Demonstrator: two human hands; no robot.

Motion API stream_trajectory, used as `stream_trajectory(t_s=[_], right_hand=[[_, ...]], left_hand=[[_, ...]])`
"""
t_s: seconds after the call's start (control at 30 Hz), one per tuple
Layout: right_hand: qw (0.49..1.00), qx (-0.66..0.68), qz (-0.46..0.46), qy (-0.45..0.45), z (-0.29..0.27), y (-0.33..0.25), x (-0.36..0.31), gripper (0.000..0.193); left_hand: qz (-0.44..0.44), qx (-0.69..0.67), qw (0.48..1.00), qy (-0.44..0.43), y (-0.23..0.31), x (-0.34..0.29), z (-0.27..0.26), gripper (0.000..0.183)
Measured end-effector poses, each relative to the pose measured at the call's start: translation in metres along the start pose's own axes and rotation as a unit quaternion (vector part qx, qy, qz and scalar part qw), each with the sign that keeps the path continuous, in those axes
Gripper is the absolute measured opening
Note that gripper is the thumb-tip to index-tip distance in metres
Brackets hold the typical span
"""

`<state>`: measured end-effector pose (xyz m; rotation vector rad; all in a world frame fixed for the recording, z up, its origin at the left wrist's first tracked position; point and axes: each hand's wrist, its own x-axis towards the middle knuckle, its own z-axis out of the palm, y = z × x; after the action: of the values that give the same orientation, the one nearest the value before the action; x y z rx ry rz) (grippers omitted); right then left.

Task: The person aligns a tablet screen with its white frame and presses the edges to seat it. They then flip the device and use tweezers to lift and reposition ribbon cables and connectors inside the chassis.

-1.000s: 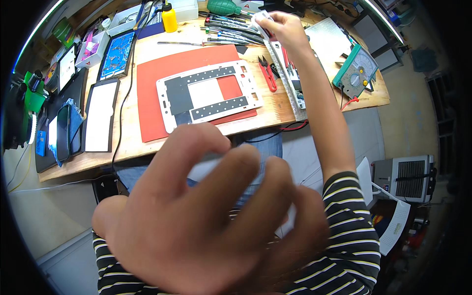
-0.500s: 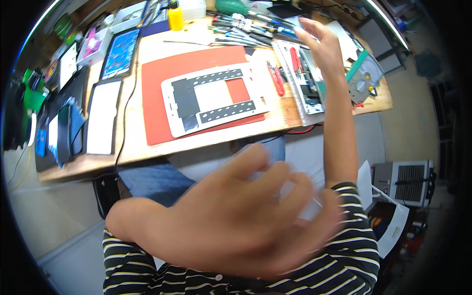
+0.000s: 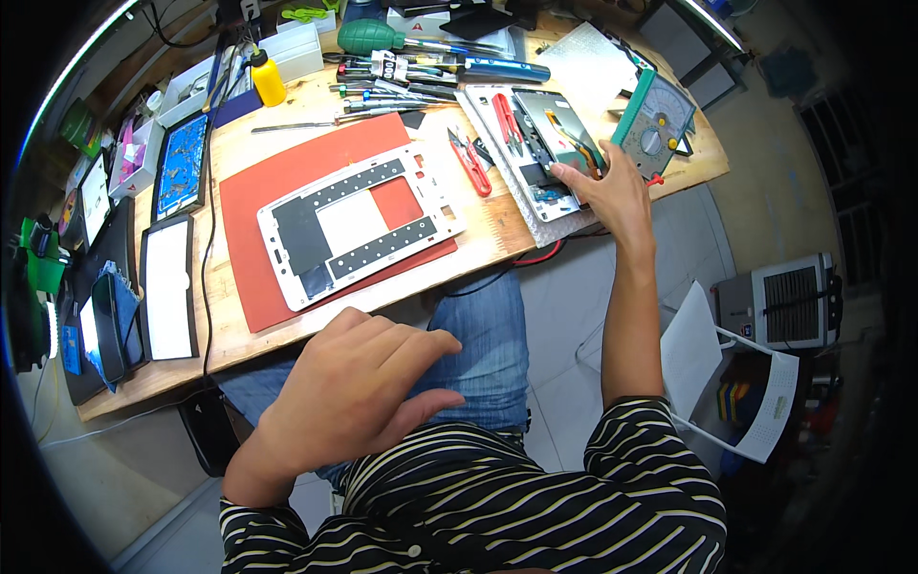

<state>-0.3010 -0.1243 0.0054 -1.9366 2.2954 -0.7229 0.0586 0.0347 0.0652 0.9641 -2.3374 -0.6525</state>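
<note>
My left hand [image 3: 359, 387] hovers over my lap, near the table's front edge, fingers curved and thumb apart, holding nothing. At the right, my right hand [image 3: 617, 196] reaches to the near right corner of an opened tablet [image 3: 545, 115]. Its thumb and fingers are spread over the corner; contact is hard to make out. A dark tool with orange parts [image 3: 581, 153] lies on the tablet just beyond the thumb, beside a red-handled tool [image 3: 505, 120]. A white tablet frame with black panels [image 3: 285, 234] rests on a red mat [image 3: 244, 191].
Red-handled snips [image 3: 470, 167] lie between mat and tablet. An analog multimeter [image 3: 655, 134] stands at the right. Several screwdrivers, a green air blower [image 3: 368, 36] and a yellow bottle [image 3: 268, 78] line the back. A cable [image 3: 208, 239] crosses the left side.
My right hand has come down from above the tools to the tablet's near corner. My left hand has moved left and lower relative to the table, away from the camera. The view has shifted.
</note>
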Motion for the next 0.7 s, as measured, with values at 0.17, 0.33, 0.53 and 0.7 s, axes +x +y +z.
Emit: stream_trajectory(t_s=[0.17, 0.33, 0.53, 0.7], right_hand=[[0.999, 0.004, 0.039, -0.017, 0.0, -0.002, -0.008, 0.102], [0.999, 0.006, 0.04, -0.023, -0.003, -0.003, -0.008, 0.108], [0.995, 0.054, 0.073, -0.037, -0.005, -0.006, -0.005, 0.117], [0.99, 0.095, 0.1, -0.042, -0.006, 0.005, -0.002, 0.112]], left_hand=[[-0.015, -0.005, 1.0, 0.02, -0.001, -0.002, 0.002, 0.048], [-0.007, -0.005, 1.0, 0.018, -0.002, 0.001, 0.002, 0.047], [-0.001, -0.071, 0.996, 0.053, -0.003, 0.018, 0.008, 0.043], [-0.065, -0.276, 0.957, 0.053, -0.013, 0.041, 0.034, 0.039]])
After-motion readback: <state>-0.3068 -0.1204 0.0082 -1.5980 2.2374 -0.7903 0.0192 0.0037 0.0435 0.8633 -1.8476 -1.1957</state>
